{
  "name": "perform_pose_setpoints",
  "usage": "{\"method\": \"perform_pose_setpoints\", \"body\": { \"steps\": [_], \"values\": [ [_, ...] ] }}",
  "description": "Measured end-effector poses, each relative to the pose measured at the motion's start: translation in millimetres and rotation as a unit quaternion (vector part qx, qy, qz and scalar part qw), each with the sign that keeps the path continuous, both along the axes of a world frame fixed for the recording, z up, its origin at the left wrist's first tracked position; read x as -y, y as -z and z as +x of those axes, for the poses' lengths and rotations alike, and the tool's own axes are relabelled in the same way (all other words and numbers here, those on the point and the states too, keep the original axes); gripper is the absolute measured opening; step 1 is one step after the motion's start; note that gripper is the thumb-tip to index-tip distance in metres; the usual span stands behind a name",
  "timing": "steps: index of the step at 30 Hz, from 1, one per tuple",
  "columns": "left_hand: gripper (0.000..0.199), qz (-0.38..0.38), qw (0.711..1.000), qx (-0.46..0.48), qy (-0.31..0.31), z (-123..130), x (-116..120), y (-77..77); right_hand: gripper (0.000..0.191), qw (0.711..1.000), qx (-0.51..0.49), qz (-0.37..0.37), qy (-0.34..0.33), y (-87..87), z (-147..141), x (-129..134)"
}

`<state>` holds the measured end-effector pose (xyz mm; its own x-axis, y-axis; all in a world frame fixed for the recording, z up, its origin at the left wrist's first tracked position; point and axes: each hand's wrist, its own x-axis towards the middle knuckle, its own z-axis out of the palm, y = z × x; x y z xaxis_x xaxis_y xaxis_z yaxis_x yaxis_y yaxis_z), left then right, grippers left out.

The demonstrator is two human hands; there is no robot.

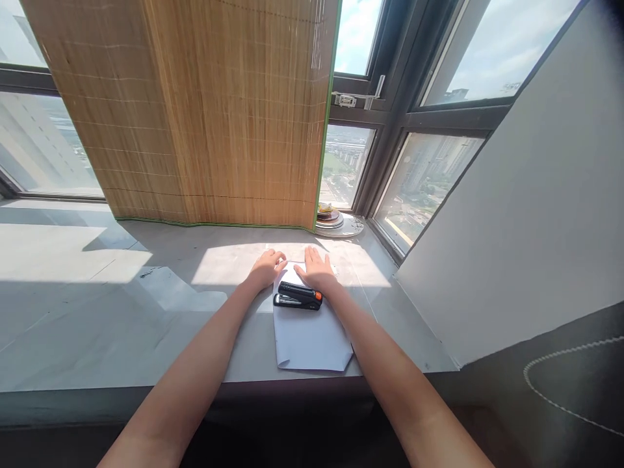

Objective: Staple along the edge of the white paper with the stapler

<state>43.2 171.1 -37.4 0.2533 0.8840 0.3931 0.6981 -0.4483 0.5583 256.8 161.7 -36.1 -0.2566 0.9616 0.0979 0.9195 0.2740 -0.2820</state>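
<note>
White paper (312, 338) lies on the pale stone sill, its near corners slightly curled. On it rests a black stapler (298, 296) with an orange spot at its right end. My left hand (268, 267) is at the paper's far left corner, fingers bent; whether it pinches the edge is too small to tell. My right hand (316, 270) lies flat with fingers spread on the far right part of the paper, just beyond the stapler. Neither hand appears to touch the stapler.
A bamboo blind (234, 130) hangs down to the sill (170, 338) at the back. Stacked plates (341, 225) stand in the far right corner by the windows. A white wall (526, 214) bounds the right side. A beaded cord (546, 395) hangs at the lower right.
</note>
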Motion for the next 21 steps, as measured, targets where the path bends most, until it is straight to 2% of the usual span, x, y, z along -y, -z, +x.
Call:
{"method": "perform_pose_setpoints", "body": {
  "steps": [2,5,6,8,10,11,13,16,18,21],
  "values": [
    [0.012,0.005,0.998,-0.07,0.005,-1.0,0.1,3.4,0.071,0.998,-0.045,0.051,0.0,-9.9,-0.8,6.7],
    [0.013,-0.005,0.995,-0.097,0.001,-2.5,0.1,4.2,0.048,0.973,-0.177,0.148,-0.02,-33.0,0.2,28.3],
    [0.013,-0.007,0.995,-0.095,-0.001,-2.5,0.0,4.2,0.047,0.962,-0.22,0.151,-0.054,-40.8,0.8,37.9],
    [0.014,-0.004,0.996,-0.09,-0.007,-1.9,-1.0,4.9,0.044,0.945,-0.263,0.104,-0.164,-51.6,2.2,57.6],
    [0.014,0.003,0.996,-0.093,-0.012,-1.2,-3.1,6.7,0.032,0.932,-0.239,0.055,-0.268,-52.9,3.9,74.2],
    [0.013,0.006,0.995,-0.098,-0.012,-1.1,-4.5,7.9,0.034,0.93,-0.216,0.044,-0.293,-49.8,4.7,80.2],
    [0.012,0.01,0.994,-0.111,-0.007,-1.3,-7.3,10.2,0.047,0.938,-0.183,0.043,-0.293,-39.2,5.9,86.3],
    [0.013,0.009,0.994,-0.111,-0.001,-2.2,-9.5,11.4,0.04,0.942,-0.202,0.041,-0.266,-26.6,11.6,82.5],
    [0.015,0.002,0.996,-0.091,0.008,-2.7,-9.2,9.5,0.034,0.928,-0.263,0.05,-0.261,-28.3,24.7,74.4],
    [0.013,-0.032,0.999,-0.011,0.019,-3.4,-7.7,3.9,0.037,0.904,-0.36,0.085,-0.213,-42.3,65.1,59.6]
  ]
}}
